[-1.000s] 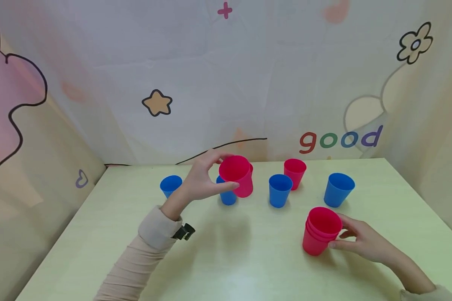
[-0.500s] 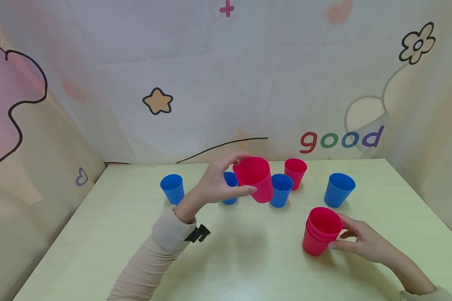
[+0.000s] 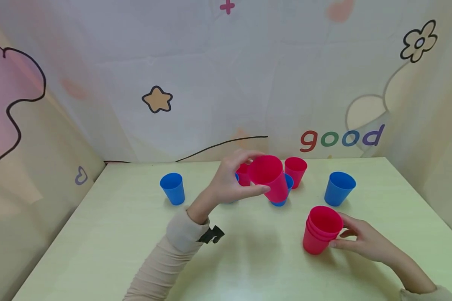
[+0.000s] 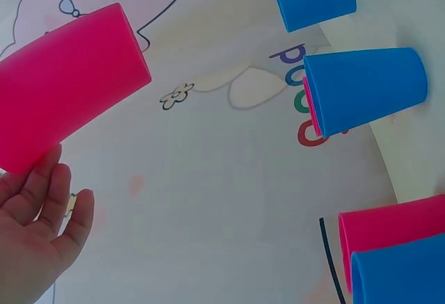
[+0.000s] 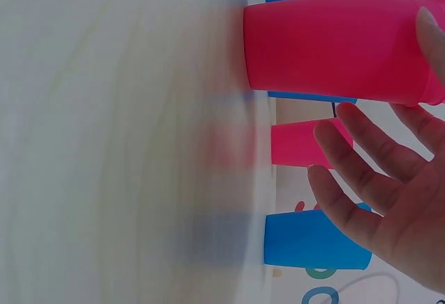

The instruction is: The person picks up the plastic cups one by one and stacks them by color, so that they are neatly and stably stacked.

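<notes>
From far away, I have one red cup (image 3: 270, 182) up in the air in my left hand (image 3: 226, 179). The thumb is on the near side and the fingers go round the far side, so they pinch it near the top. I think I hold it there so its bottom can stay free. The cup is tilted, with its bottom down to the right.

My right hand (image 3: 361, 240) pinches a red stack (image 3: 315, 240) near its rims, with the thumb and a finger. The other fingers are spread wide and hold nothing. The stack stands on the table (image 3: 98, 251), mouth up. Two rims show, so at least two cups sit together. The pinch likely stops it tipping.

The left blue cup (image 3: 173, 190) and right blue cup (image 3: 339, 190) stand well apart, maybe to give hands room. A third blue cup (image 4: 403, 280) and a fourth blue cup (image 4: 368, 92) are between them, each with a back red cup (image 3: 244, 175) or another red cup (image 3: 296, 172) close behind.
</notes>
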A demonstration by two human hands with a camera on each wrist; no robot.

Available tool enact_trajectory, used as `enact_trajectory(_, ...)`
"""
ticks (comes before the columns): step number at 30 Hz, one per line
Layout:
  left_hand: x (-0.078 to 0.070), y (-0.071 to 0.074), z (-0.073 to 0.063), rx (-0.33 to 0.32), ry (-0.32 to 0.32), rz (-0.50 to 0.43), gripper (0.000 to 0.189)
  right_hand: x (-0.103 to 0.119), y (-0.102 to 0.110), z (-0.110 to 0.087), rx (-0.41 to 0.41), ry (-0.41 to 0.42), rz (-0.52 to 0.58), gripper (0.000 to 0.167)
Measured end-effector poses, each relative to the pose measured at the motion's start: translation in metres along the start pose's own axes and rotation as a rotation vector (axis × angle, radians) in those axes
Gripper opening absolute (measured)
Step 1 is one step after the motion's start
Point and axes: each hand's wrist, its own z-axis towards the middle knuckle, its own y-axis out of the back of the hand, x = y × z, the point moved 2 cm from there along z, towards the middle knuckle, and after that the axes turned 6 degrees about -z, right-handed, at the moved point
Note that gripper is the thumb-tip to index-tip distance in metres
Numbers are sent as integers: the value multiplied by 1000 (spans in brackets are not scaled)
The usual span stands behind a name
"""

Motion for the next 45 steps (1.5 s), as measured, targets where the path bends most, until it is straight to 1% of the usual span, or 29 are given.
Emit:
enact_trajectory(3,-1,-5,1,1,3,2,59,0,-1,1,-5,8,3,55)
enact_trajectory(8,-1,-17,3,21,-28,-5,59,0,-1,0,-9,1,4,56)
enact_trajectory(11,0,-25,5,39,-24,-20,59,0,-1,0,-14,2,5,56)
enact_trajectory(15,1,-35,6,57,2,-30,60,0,-1,0,-17,7,2,55)
enact_trajectory(21,-2,-47,9,82,89,-42,61,-1,0,0,-13,9,6,56)
enact_trajectory(26,-3,-54,12,107,115,-53,62,-1,-1,0,-3,4,18,56)
enact_trajectory(33,-3,-64,16,146,110,-17,63,-1,-1,0,-9,13,10,56)
enact_trajectory(37,-5,-70,19,160,104,-32,63,-2,-1,-1,-1,9,8,57)
enact_trajectory(41,-6,-78,24,179,77,-47,62,-2,0,-1,1,23,3,53)
enact_trajectory(45,-6,-83,25,211,84,-40,60,-3,-1,0,6,46,13,50)
